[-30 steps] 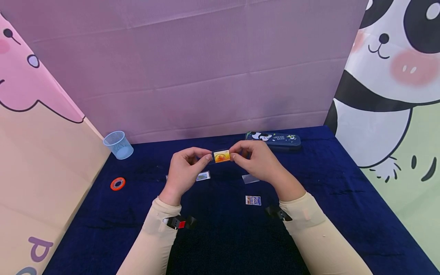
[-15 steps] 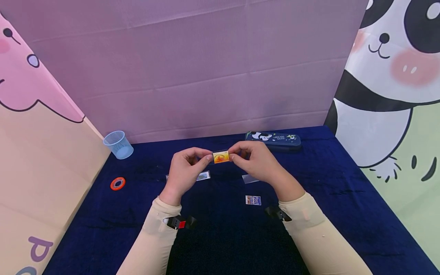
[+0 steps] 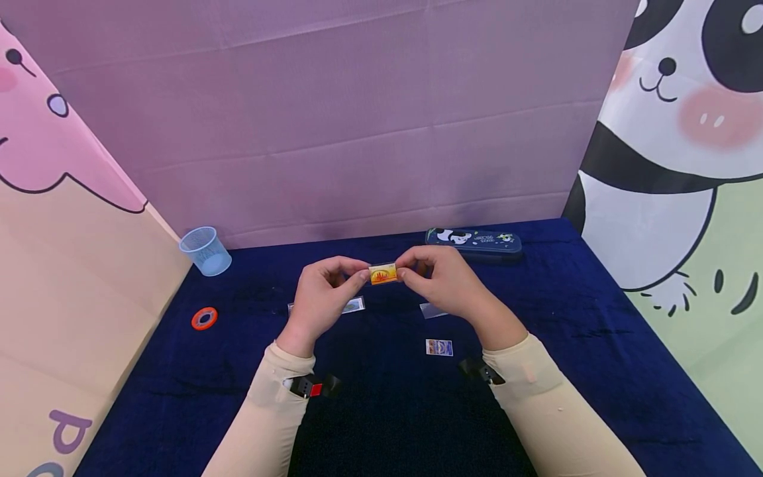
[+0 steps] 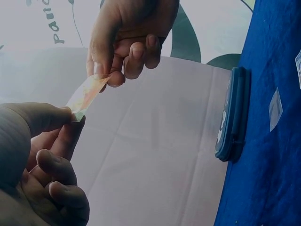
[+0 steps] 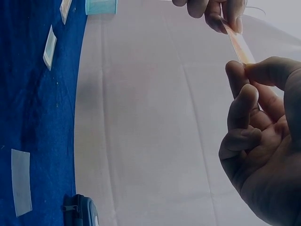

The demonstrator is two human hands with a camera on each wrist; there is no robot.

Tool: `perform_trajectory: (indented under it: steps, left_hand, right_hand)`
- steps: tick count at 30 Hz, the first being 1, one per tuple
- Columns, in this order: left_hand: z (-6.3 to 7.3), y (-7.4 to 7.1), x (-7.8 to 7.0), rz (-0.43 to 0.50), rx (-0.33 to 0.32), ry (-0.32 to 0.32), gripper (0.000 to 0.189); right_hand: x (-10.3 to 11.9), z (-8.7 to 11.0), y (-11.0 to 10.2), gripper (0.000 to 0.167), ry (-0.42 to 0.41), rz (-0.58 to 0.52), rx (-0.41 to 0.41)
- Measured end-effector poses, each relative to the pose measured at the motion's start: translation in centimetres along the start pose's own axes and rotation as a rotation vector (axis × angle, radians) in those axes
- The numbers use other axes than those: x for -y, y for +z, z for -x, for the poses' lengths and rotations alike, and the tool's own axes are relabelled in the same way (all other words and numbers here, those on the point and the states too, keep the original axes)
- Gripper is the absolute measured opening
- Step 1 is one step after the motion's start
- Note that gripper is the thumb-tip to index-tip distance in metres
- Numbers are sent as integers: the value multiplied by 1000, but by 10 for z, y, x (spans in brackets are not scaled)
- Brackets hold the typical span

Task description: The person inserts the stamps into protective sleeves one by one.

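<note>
Both hands hold a small yellow-and-red stamp-like card [image 3: 383, 273] in a clear sleeve, raised over the dark blue cloth. My left hand [image 3: 318, 295] pinches its left end between thumb and index finger. At the opposite end, the thumb and index finger of my right hand [image 3: 444, 281] pinch it too. The left wrist view shows the card [image 4: 89, 96] stretched flat between the fingertips. Beyond my left hand lies a sleeved card [image 3: 353, 305], partly hidden by that hand. A clear strip [image 3: 433, 310] lies below my right hand, and nearer sits a blue card [image 3: 439, 348].
An orange ring-shaped roll [image 3: 204, 309] lies at the left of the cloth. Behind it, a light blue mesh cup [image 3: 205, 253] leans at the back left corner. A navy panda pencil case [image 3: 489, 243] stands along the back wall, behind my right hand.
The held card has shifted very slightly left and down with my right hand. Both hands keep their pinch on it; the things on the cloth have not moved.
</note>
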State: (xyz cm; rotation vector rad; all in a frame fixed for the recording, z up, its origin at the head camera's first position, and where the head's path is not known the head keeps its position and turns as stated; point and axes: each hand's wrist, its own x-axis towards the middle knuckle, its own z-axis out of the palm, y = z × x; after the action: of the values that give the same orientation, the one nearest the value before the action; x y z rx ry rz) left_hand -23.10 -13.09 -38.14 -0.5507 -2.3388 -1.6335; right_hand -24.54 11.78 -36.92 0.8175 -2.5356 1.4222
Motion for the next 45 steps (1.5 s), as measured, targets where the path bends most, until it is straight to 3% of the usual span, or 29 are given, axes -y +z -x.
perform_trajectory:
  steps: [45]
  left_hand:
    - [0,-1,-3,-20,38,-2,9]
  right_hand:
    - [-1,1,0,8,0,-30,-13]
